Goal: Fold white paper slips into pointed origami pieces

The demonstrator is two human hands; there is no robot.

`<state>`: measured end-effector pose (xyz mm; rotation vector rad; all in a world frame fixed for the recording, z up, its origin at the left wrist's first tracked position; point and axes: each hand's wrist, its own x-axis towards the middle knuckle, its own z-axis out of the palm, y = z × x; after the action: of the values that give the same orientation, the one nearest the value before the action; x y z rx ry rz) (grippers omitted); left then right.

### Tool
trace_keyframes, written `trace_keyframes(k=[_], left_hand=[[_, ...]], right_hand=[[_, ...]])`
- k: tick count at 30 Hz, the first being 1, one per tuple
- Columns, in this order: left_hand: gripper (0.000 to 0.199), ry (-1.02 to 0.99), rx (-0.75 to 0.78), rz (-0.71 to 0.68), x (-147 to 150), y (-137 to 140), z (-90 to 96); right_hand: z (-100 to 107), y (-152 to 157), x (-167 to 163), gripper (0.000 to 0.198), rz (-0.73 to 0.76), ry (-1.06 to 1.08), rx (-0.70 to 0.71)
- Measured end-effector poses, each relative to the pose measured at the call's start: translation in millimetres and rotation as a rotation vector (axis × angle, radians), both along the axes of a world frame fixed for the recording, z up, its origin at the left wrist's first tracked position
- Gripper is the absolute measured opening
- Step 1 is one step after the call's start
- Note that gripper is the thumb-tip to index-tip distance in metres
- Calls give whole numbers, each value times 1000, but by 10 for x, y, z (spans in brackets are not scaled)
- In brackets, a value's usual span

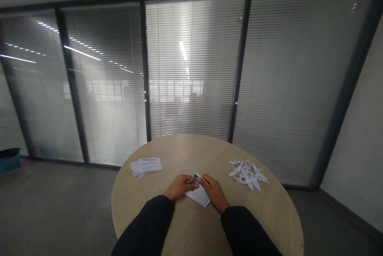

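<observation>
Over the middle of the round table, both hands hold one partly folded sheet of printed paper [200, 197]. My left hand [178, 186] pinches its upper left part, where a dark printed patch shows beside the thumb. Along the right edge, my right hand [213, 190] grips the paper with closed fingers. A white corner sticks up between the hands, and a lower corner with printed lines points down toward me. Some of the folds are hidden behind the fingers.
On the wooden table [191, 148], a small stack of printed paper slips [146, 166] lies to the left. A pile of folded white pointed paper shapes [247, 174] lies to the right. Glass panels with blinds [194, 68] stand behind; a blue bin [9, 161] is at far left.
</observation>
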<state>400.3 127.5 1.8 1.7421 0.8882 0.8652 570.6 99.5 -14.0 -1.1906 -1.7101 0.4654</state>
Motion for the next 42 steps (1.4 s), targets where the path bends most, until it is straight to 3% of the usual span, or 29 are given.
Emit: trace_keyframes(k=[3, 8, 13, 17, 21, 26, 34, 42], left_hand=[[39, 27, 25, -35, -6, 46, -44], [45, -120, -81, 115, 12, 157, -198], [42, -394, -207, 121, 56, 155, -217], [34, -563, -323, 92, 85, 102, -161], [21, -650, -437, 57, 103, 80, -139], [12, -714, -526, 39, 72, 80, -117], [18, -852, -619, 72, 10, 142, -106], [26, -998, -655, 58, 47, 172, -134]], right_hand=[[-18, 11, 11, 27, -42, 12, 59], [1, -22, 6, 37, -199, -183, 332], [24, -125, -104, 42, -54, -517, 472], [53, -197, -187, 46, 13, -606, 453], [81, -212, -203, 44, -13, -647, 448], [89, -193, -185, 27, -44, -662, 494], [50, -136, -145, 15, -88, -602, 568], [38, -174, -202, 23, -84, -623, 486]])
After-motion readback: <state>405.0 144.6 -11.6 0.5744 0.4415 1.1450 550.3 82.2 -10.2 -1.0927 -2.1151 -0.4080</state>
